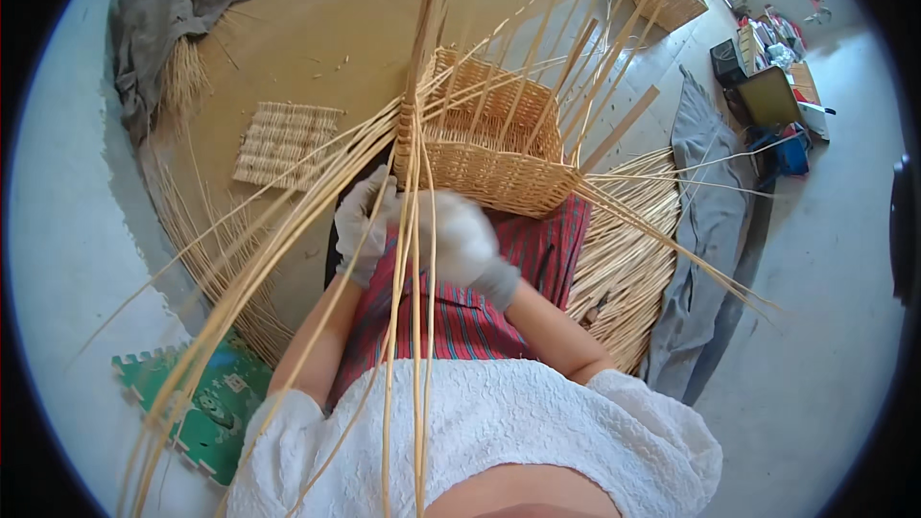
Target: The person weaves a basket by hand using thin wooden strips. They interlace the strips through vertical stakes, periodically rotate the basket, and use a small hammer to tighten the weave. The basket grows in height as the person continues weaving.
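My basket (494, 177) is right in front of me, at the far end of the red striped cloth (554, 240) on my lap. It is tan and woven, and its top is open. Flat wooden sticks (624, 129) and lots of thin canes poke up and out of it. A bunch of long canes (413, 259) hangs from its left corner and comes down toward my white top (508, 403).

I have white gloves on. My left hand (359, 230) is up by that corner, just beside the long canes. Its fingers are bent, but I cannot tell if they have hold of a cane. My right hand (449, 235) is all blurry behind the canes, so I cannot tell how open its fingers are or if they hold anything.

A flat woven piece (286, 146) lies on the floor to the left. A big pile of canes (624, 259) lies to the right, next to a grey cloth (708, 230).
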{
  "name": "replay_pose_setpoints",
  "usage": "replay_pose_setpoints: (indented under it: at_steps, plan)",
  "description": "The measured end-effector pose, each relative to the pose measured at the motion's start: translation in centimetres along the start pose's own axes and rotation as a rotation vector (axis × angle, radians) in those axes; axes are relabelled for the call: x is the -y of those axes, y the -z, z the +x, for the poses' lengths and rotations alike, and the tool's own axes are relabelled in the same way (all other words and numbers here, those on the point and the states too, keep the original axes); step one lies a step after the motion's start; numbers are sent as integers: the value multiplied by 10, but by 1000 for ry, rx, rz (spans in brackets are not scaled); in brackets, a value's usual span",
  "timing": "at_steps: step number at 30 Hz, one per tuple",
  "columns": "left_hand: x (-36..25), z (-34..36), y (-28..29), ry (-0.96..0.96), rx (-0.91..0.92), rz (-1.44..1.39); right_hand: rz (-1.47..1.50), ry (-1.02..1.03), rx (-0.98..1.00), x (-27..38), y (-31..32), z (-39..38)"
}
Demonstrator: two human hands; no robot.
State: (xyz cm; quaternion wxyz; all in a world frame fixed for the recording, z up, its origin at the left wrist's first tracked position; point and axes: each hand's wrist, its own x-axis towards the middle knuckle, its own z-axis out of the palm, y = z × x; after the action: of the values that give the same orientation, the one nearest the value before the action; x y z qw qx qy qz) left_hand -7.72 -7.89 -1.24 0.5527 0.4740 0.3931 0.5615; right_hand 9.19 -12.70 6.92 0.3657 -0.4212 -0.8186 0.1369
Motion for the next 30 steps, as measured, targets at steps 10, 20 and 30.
replay_pose_setpoints:
  at_steps: [10, 20, 30]
  plan:
    - [-117, 34, -38, -313, 350, 285, -9, 276, 233, 31, 44, 9]
    - [-70, 2, -49, -424, 31, 232, 939, -552, -459, -115, 79, -21]
    - [21, 120, -44, 149, 280, 156, 652, -915, -786, -105, 63, -44]
